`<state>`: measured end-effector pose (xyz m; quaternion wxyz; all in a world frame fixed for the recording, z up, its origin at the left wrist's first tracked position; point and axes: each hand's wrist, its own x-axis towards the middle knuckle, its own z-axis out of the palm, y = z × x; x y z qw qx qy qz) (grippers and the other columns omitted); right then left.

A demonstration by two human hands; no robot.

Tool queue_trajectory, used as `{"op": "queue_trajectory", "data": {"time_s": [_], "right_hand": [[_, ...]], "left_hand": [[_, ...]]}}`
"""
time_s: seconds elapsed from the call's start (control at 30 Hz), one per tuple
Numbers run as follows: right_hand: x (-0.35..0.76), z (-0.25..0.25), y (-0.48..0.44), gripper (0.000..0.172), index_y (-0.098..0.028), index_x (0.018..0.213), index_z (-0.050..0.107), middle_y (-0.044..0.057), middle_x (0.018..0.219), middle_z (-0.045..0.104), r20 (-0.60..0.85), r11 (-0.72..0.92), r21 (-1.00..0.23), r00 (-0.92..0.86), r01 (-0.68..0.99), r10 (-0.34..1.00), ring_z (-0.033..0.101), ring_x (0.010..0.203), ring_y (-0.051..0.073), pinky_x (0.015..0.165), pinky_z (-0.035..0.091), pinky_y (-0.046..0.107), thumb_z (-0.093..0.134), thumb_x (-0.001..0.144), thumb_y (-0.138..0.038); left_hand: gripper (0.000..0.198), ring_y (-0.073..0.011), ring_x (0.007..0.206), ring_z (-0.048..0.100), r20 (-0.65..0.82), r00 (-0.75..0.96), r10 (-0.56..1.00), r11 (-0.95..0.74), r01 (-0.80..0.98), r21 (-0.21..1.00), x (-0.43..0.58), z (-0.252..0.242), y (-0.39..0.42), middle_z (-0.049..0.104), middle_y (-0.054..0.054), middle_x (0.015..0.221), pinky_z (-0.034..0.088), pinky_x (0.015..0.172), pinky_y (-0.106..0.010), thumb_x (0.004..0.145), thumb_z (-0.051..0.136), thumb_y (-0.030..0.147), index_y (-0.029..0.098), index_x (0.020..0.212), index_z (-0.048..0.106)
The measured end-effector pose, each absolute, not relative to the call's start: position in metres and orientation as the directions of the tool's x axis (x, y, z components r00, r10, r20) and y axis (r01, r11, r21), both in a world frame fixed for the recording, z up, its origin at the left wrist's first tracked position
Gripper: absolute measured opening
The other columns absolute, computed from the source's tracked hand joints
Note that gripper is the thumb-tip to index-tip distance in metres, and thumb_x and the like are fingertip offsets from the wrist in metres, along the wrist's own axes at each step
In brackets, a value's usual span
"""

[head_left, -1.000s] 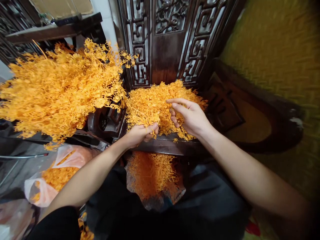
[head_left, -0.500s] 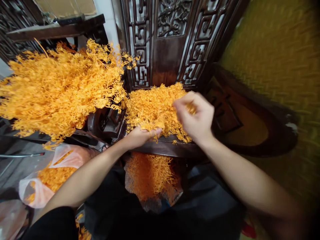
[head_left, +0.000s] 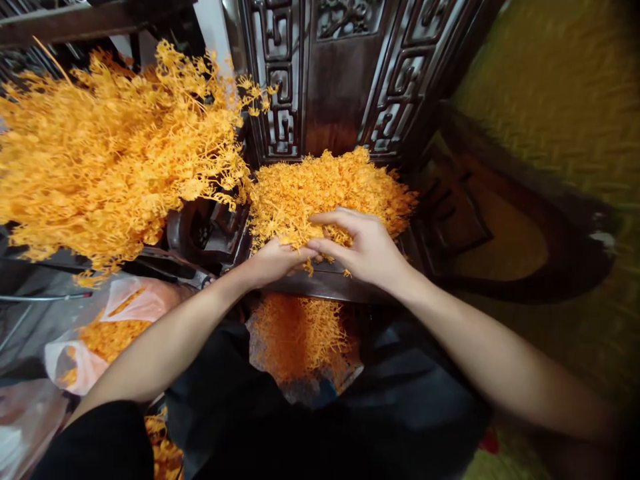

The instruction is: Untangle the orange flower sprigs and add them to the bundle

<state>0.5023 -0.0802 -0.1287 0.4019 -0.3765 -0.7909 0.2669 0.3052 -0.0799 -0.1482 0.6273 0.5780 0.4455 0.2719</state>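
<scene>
The fingertips of the left hand are buried in the orange sprigs heaped on the dark wooden seat, so what they pinch cannot be told. The right hand covers the sprigs beneath its palm. At nine o'clock, the big orange bundle runs off the left edge. At three o'clock, the yellow mat is smeared by blur. At seven o'clock, the plastic bag is partly hidden behind the left forearm.

Bright orange sprigs, larger orange branch bundle, dark brown carved fretwork chair back, yellow-green woven mat, translucent pinkish bag, black clothing.
</scene>
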Motion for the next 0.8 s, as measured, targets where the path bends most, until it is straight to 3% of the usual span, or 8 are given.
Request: {"op": "queue_trajectory", "data": {"time_s": [0.13,0.27,0.33,0.4,0.47,0.53,0.67,0.8], "right_hand": [[0.511,-0.129,-0.070,0.017,-0.019,0.105,0.074,0.007,0.104,0.077,0.474,0.627,-0.684,-0.426,0.372,0.770,0.072,0.096,0.021,0.087,0.056,0.037,0.070,0.093,-0.030],[0.547,-0.132,-0.032,0.008,-0.020,0.089,0.075,0.007,0.089,0.074,0.622,0.645,-0.572,-0.245,0.506,0.744,0.068,0.086,0.021,0.082,0.054,0.039,0.067,0.088,-0.017],[0.568,-0.139,-0.010,0.002,-0.019,0.084,0.071,0.008,0.083,0.072,0.566,0.461,-0.728,0.065,0.508,0.822,0.067,0.075,0.019,0.072,0.054,0.038,0.070,0.084,-0.018],[0.578,-0.150,0.003,0.011,-0.019,0.082,0.064,0.008,0.087,0.073,0.318,0.251,-0.924,0.218,0.289,0.923,0.063,0.061,0.015,0.055,0.051,0.032,0.074,0.082,-0.023],[0.574,-0.158,0.004,0.021,-0.018,0.081,0.061,0.010,0.100,0.073,0.132,0.119,-0.987,0.120,0.103,0.984,0.064,0.059,0.013,0.046,0.048,0.028,0.080,0.078,-0.028],[0.559,-0.160,-0.007,0.028,-0.017,0.082,0.064,0.010,0.103,0.073,0.078,0.079,-0.996,-0.039,0.032,0.996,0.066,0.064,0.014,0.043,0.048,0.026,0.086,0.073,-0.032],[0.518,-0.145,-0.042,0.045,-0.020,0.108,0.072,0.001,0.069,0.066,-0.013,-0.014,-1.000,-0.293,-0.003,0.956,0.053,0.048,0.011,0.035,0.037,0.023,0.084,0.077,-0.049],[0.495,-0.132,-0.061,0.052,-0.023,0.120,0.067,-0.004,0.058,0.061,-0.016,0.012,-0.998,-0.418,0.063,0.908,0.044,0.039,0.009,0.036,0.031,0.023,0.077,0.082,-0.057]], "left_hand": [[0.038,-0.0086,0.060,0.040,-0.234,0.504,0.831,0.140,0.218,0.966,0.302,-0.138,-0.081,0.054,0.001,0.071,0.029,0.055,-0.023,0.083,0.073,0.052,0.015,0.087,0.066],[0.040,-0.0068,0.050,0.028,-0.303,0.566,0.766,0.311,0.086,0.946,0.295,-0.135,-0.085,0.039,0.005,0.059,0.017,0.049,-0.024,0.087,0.068,0.054,0.015,0.081,0.065],[0.038,-0.0065,0.047,0.022,-0.345,0.606,0.717,0.428,0.008,0.904,0.290,-0.137,-0.086,0.029,0.008,0.053,0.013,0.048,-0.024,0.088,0.069,0.052,0.016,0.080,0.064],[0.034,-0.0067,0.047,0.020,-0.348,0.625,0.699,0.484,-0.055,0.874,0.286,-0.138,-0.085,0.026,0.009,0.052,0.013,0.048,-0.024,0.088,0.069,0.049,0.016,0.083,0.064],[0.031,-0.0068,0.047,0.020,-0.328,0.624,0.709,0.485,-0.094,0.869,0.285,-0.138,-0.083,0.028,0.009,0.053,0.015,0.048,-0.023,0.089,0.068,0.046,0.015,0.086,0.066],[0.030,-0.0068,0.048,0.021,-0.312,0.623,0.717,0.470,-0.101,0.877,0.285,-0.138,-0.080,0.030,0.008,0.054,0.016,0.048,-0.023,0.090,0.067,0.045,0.015,0.088,0.067],[0.034,-0.0065,0.048,0.024,-0.254,0.566,0.785,0.373,-0.103,0.922,0.293,-0.148,-0.078,0.035,0.008,0.056,0.017,0.047,-0.022,0.090,0.068,0.049,0.015,0.091,0.069],[0.037,-0.0058,0.052,0.034,-0.160,0.485,0.860,0.251,-0.129,0.959,0.299,-0.152,-0.082,0.048,0.004,0.063,0.023,0.049,-0.021,0.082,0.077,0.049,0.014,0.084,0.067]]}}
